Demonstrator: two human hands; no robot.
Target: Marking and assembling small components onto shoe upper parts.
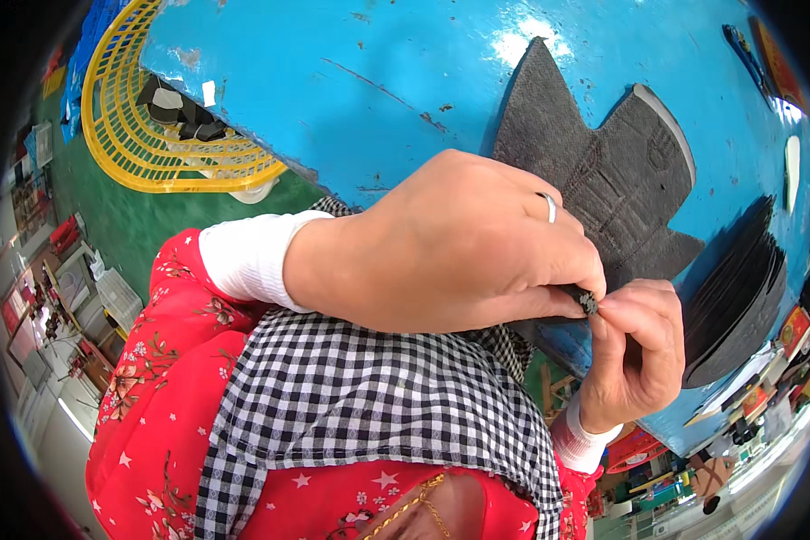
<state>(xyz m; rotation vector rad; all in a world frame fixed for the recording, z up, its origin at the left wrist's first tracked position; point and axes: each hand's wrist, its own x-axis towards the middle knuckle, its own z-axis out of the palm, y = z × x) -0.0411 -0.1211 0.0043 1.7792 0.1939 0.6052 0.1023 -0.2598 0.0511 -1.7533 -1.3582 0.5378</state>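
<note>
My left hand [450,247], a silver ring on one finger, is closed in a pinch with its fingertips pointing right. Against it, the thumb and fingers of my right hand [641,351] are pinched too. Between the fingertips shows a small dark rough-textured piece [587,301]; most of it is hidden, and I cannot tell whether it joins anything else. Just beyond my hands lies a dark grey cut-out sheet [603,171], leather-like, with pointed ends, seam-like lines and a pale curved edge. A thick stack of curved black cut pieces [738,306] lies to its right.
The blue table [360,90] has worn, scratched paint. Left of its edge stands a yellow plastic basket [117,117] with dark scraps [184,112] inside. A white oblong piece [792,171] lies at the far right. Boxes and loose goods crowd the lower right.
</note>
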